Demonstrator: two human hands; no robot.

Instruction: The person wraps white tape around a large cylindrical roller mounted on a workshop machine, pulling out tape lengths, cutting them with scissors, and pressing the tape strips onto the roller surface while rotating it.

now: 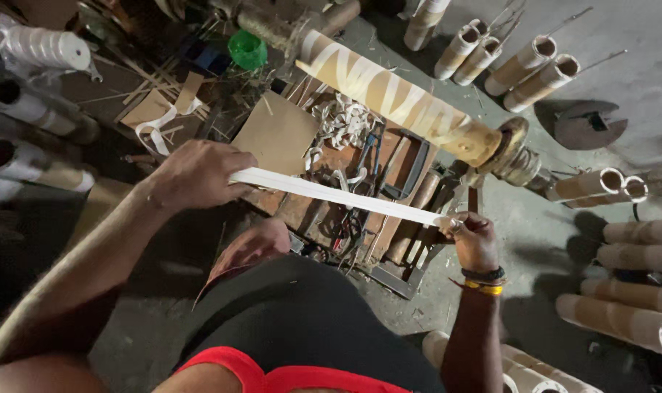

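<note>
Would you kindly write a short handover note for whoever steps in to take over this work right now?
Left hand: closed over one end of a white strip, knuckles up.
Right hand: pinching the other end; the strip is stretched straight between the hands, above a cluttered tool tray.
The large cardboard tube lies beyond the tray on a spindle, already partly wrapped in pale spiral bands. The held strip does not touch it.
Cut strip pieces lie heaped on the tray; more tubes lie on the floor at right.
Left: this strip is not yet applied to anything.
</note>
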